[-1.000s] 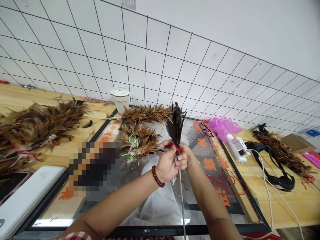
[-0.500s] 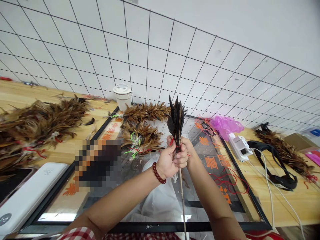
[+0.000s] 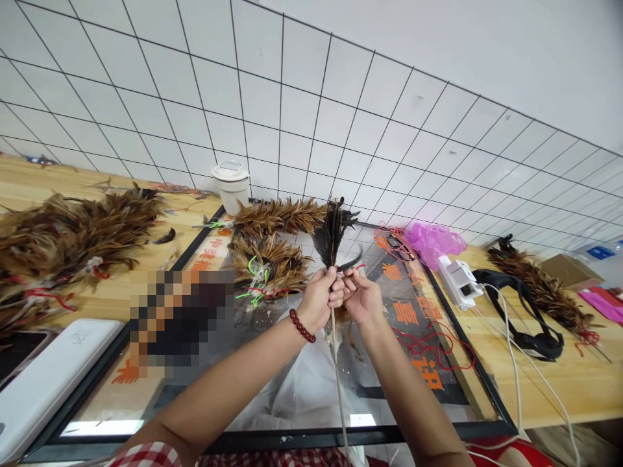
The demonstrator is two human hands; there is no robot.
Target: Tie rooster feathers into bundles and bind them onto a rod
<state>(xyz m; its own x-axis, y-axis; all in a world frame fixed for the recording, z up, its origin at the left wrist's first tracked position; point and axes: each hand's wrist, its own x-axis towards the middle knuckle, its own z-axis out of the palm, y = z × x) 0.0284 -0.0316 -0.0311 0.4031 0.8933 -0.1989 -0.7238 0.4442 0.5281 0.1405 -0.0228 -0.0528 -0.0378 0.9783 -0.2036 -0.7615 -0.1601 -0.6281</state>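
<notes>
My left hand, with a dark red bead bracelet at its wrist, is closed round a feather duster's thin stick. A tuft of black feathers fans out above that fist. Close beside it, my right hand pinches near the base of a single curved black feather, which sticks out to the right of the tuft. A bit of red string shows at the right fingertips; where it runs is hidden.
Under my hands lies a black-framed glass panel. Brown feather bundles rest at its far side, more feather dusters at left. Around it are a lidded cup, white power bank, pink bag, plug adapter and black strap.
My right hand has come away from its grip round the feather base and turned, fingers now pinched beside it. One curved feather now stands apart from the tuft. The view has shifted slightly.
</notes>
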